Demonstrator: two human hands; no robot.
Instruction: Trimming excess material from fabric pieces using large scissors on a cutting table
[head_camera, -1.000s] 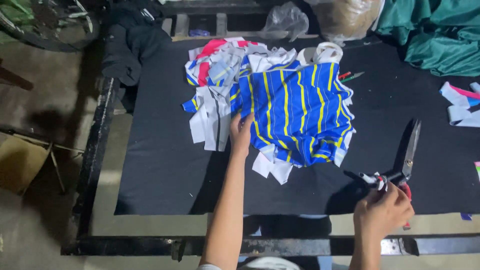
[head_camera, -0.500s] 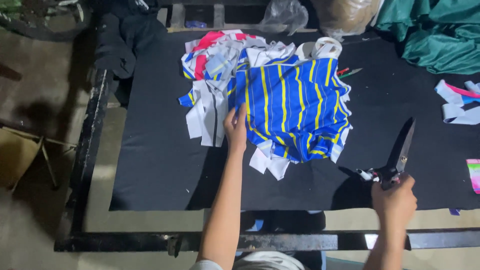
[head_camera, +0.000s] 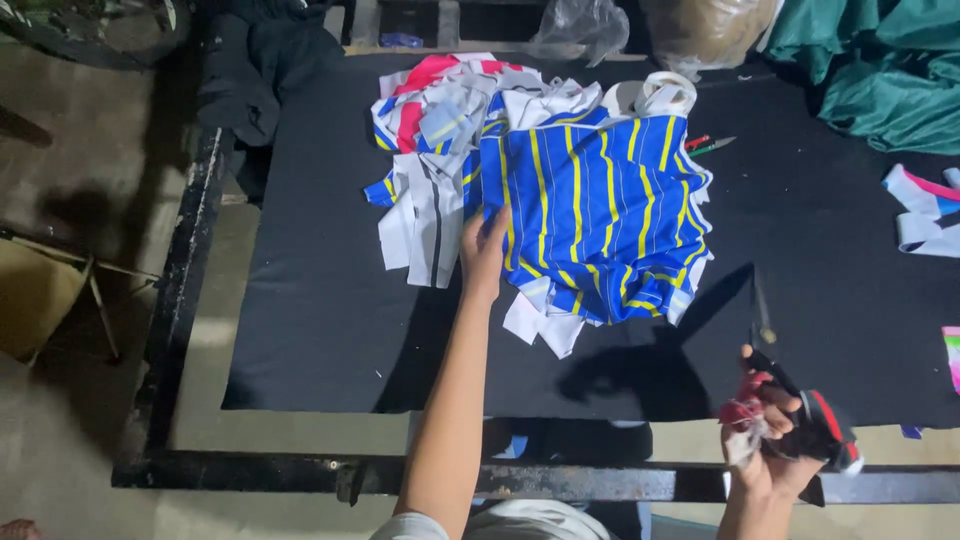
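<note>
Your left hand lies flat on the left edge of the blue cloth with yellow stripes, its fingers pressed together and resting on the fabric rather than pinching it. That striped cloth sits on top of a heap of cut pieces in the far middle of the black desk, directly ahead of your left fingers. Just to the left of those fingers hang white and grey strips, and beyond them lie red and white scraps. Small white offcuts poke out from under the striped cloth, just right of your left wrist. Your right hand is near the desk's front edge, well apart from the heap, its fingers curled through the red and black handles of a pair of scissors; the dark blade points away from you and up. Past the scissors, at the far right edge of the desk, lie white and pink strips, and green cloth is bunched in the far right corner
</note>
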